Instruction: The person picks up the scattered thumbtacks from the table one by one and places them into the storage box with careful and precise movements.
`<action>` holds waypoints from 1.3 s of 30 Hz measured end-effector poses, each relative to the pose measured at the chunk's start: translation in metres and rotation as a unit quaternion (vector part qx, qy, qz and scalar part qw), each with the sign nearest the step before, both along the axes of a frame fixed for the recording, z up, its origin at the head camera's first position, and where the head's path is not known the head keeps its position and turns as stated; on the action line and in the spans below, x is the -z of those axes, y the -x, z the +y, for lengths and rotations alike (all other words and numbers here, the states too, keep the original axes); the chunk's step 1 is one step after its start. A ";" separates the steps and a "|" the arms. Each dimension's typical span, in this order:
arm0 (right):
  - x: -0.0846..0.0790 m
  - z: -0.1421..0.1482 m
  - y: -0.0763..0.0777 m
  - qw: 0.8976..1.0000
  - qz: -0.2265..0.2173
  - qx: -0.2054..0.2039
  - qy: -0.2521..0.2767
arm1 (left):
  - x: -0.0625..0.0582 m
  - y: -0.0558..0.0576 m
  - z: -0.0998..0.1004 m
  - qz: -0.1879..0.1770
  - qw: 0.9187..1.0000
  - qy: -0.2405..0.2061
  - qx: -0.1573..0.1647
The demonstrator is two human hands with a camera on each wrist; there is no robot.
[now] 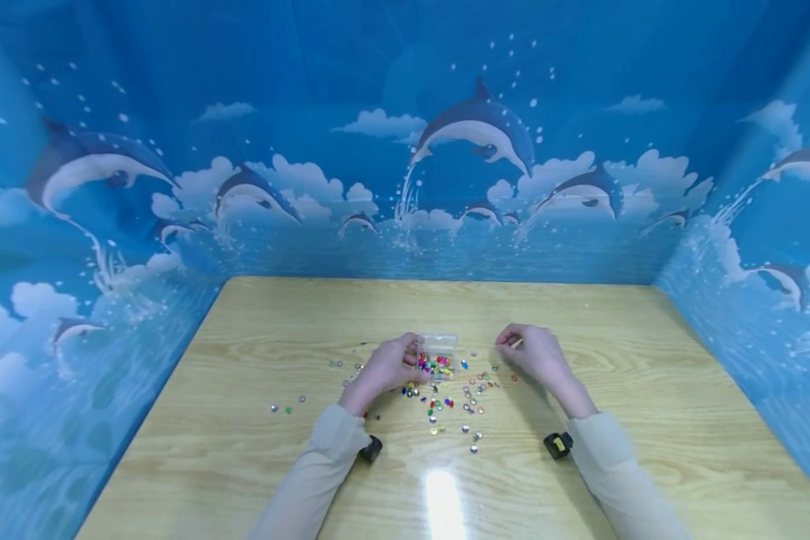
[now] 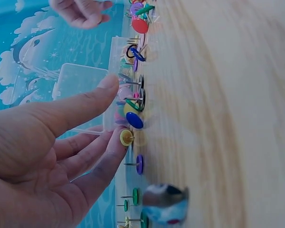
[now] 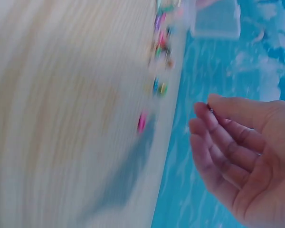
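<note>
A small clear plastic box (image 1: 439, 343) with its lid raised stands mid-table, holding a heap of colourful thumbtacks (image 1: 437, 366). At its left side my left hand (image 1: 393, 364) grips the box, thumb and fingers bent about its near corner. In the left wrist view, a yellow thumbtack (image 2: 127, 137) appears right at a fingertip. My right hand (image 1: 532, 352) is raised to the right of the box. Its thumb and index finger pinch a thumbtack (image 3: 210, 109), of which only a tiny dark, shiny bit shows; the other fingers are loosely curled.
Loose thumbtacks (image 1: 472, 397) lie scattered before and right of the box, with several more (image 1: 288, 409) to the left. The wooden table (image 1: 580, 480) ends against a blue dolphin-print curtain (image 1: 405, 247) at the back and sides.
</note>
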State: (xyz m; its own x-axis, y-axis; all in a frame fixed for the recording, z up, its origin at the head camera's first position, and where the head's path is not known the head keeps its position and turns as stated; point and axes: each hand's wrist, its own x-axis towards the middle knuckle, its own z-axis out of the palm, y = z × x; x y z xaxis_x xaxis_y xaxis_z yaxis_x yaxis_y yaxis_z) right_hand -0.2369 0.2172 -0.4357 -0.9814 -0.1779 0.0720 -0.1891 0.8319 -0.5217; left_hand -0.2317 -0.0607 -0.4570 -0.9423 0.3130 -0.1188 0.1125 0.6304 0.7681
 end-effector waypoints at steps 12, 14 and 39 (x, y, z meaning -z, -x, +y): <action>0.005 -0.063 -0.008 0.998 0.017 -0.016 0.052 | -0.001 0.001 -0.001 -0.005 1.000 -0.004 0.000; 0.005 -0.067 -0.009 0.999 0.014 -0.003 0.050 | 0.000 0.000 0.000 -0.008 1.000 -0.004 0.001; 0.003 -0.075 -0.012 0.998 0.048 -0.005 0.030 | 0.000 0.003 -0.002 0.002 1.000 0.008 0.003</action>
